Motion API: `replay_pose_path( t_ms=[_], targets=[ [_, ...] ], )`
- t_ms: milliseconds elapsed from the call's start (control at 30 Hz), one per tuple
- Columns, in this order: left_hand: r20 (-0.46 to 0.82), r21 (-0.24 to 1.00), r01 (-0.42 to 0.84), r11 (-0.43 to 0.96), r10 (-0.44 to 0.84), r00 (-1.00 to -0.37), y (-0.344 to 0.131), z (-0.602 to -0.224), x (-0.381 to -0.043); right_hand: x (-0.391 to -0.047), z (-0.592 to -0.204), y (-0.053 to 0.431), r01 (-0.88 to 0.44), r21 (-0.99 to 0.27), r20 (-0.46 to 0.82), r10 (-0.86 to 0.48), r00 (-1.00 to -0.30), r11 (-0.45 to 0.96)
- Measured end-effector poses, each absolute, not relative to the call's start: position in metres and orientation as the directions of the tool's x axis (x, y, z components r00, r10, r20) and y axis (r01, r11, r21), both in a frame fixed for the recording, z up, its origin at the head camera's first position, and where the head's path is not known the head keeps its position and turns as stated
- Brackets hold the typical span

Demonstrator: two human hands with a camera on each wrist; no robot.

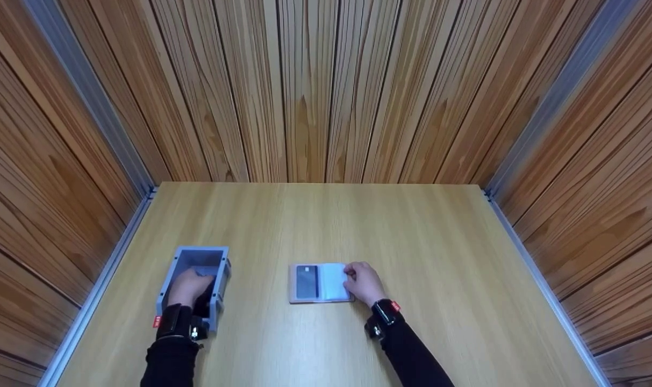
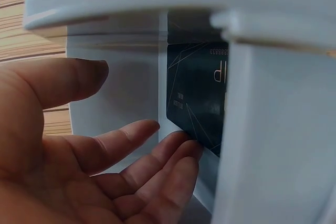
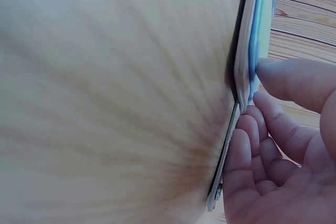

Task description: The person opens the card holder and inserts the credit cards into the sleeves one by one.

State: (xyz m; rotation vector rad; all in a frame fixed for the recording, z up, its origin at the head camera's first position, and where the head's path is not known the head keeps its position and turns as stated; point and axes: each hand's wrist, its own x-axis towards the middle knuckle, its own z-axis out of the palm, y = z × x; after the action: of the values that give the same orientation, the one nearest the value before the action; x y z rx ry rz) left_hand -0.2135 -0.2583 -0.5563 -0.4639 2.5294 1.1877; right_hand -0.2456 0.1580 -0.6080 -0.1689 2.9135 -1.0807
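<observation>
My left hand (image 1: 188, 287) reaches down into a grey-blue plastic bin (image 1: 202, 249) on the left of the table. In the left wrist view its thumb and index finger are spread apart, and the other fingertips lie right at the lower edge of a dark card (image 2: 191, 93) with gold lines, inside the bin. Mid-table lies an opened card holder (image 1: 334, 280) with clear sleeves. A dark card (image 1: 306, 282) shows in its left side. My right hand (image 1: 364, 282) pinches the right edge of the sleeves between thumb and index finger, its other fingers beside the cover.
The bin walls rise around the left hand. Wood-plank panels (image 1: 309, 91) enclose the table (image 1: 412, 231) at the back and both sides, with metal rails (image 1: 102, 258) along the side edges.
</observation>
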Motion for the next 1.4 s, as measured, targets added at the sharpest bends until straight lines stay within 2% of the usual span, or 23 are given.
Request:
replay_pose_path(
  t_ms=[167,333,567,800,1000,1233,1400],
  targets=[
    [-0.404,0.665,-0.412,0.623,-0.163,-0.900,-0.2589,-0.5583,-0.2150,-0.2456,-0.6073,0.1572,-0.064,-0.656,-0.019,-0.100,-0.995,0.752],
    [-0.443,0.677,-0.445,0.586,-0.158,-0.883,-0.2577,-0.5561,-0.2150,-0.2451,-0.6066,0.1570,-0.061,-0.660,-0.019,-0.099,-0.995,0.749],
    [-0.356,0.620,-0.381,0.686,-0.186,-0.916,-0.2543,-0.5549,-0.2146,-0.2436,-0.6061,0.1567,-0.103,-0.660,0.020,-0.120,-0.993,0.744],
    [-0.437,0.661,-0.438,0.609,-0.161,-0.885,-0.2581,-0.5565,-0.2164,-0.2426,-0.6054,0.1568,-0.094,-0.660,0.006,-0.120,-0.993,0.745],
    [-0.441,0.678,-0.448,0.583,-0.164,-0.882,-0.2594,-0.5565,-0.2159,-0.2431,-0.6057,0.1574,-0.107,-0.658,0.014,-0.130,-0.991,0.745],
    [-0.408,0.648,-0.442,0.621,-0.208,-0.889,-0.2565,-0.5524,-0.2154,-0.2445,-0.6068,0.1581,-0.113,-0.653,0.025,-0.128,-0.992,0.749],
    [-0.312,0.635,-0.361,0.683,-0.201,-0.928,-0.2563,-0.5541,-0.2156,-0.2447,-0.6070,0.1579,-0.115,-0.650,0.030,-0.126,-0.992,0.751]
  ],
)
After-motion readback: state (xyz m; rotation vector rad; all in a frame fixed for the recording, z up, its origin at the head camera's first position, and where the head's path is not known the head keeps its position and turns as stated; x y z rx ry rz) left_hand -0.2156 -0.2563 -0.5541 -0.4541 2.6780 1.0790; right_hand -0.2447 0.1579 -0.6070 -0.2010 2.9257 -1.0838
